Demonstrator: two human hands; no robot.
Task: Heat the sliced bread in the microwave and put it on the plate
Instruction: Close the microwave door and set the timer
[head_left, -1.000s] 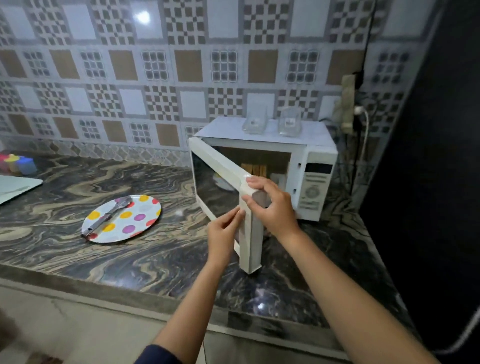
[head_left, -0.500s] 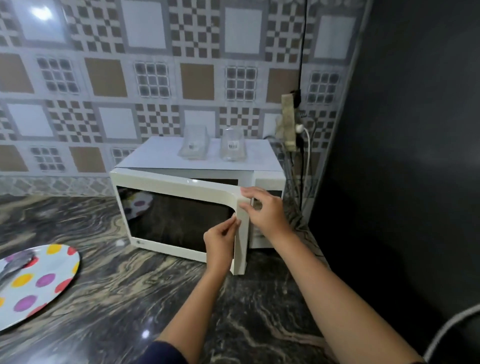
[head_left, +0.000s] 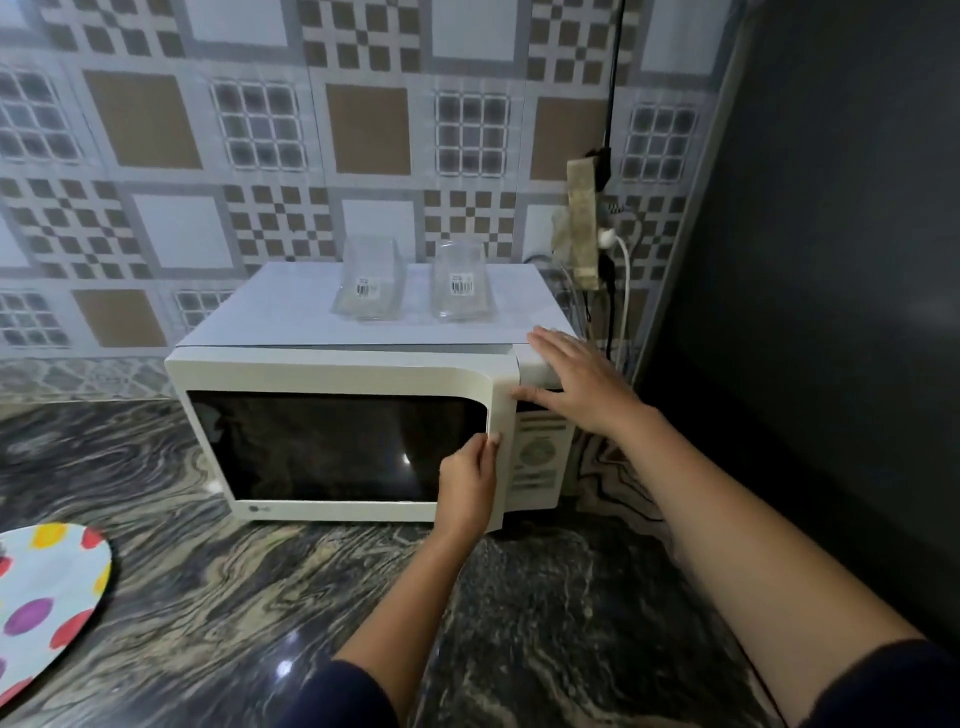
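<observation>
On swirled marble counter (head_left: 519, 623), boxy white microwave (head_left: 332, 364) is sitting, glossy dark door (head_left: 332, 447) flush shut. Left hand (head_left: 467, 483) is pressing door's right edge, fingers together; right hand (head_left: 576, 384) lying flat, splayed, on top corner. Bread not visible. Round polka-dot plate (head_left: 47, 597) sitting far left.

Head camera looks down, close, at the microwave (head_left: 363, 395).

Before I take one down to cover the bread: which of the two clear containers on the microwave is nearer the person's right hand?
The clear container on the right, the rounder, taller-looking one. The clear container on the left is squarer and farther from the right hand, which rests on the microwave's top right corner.
</observation>
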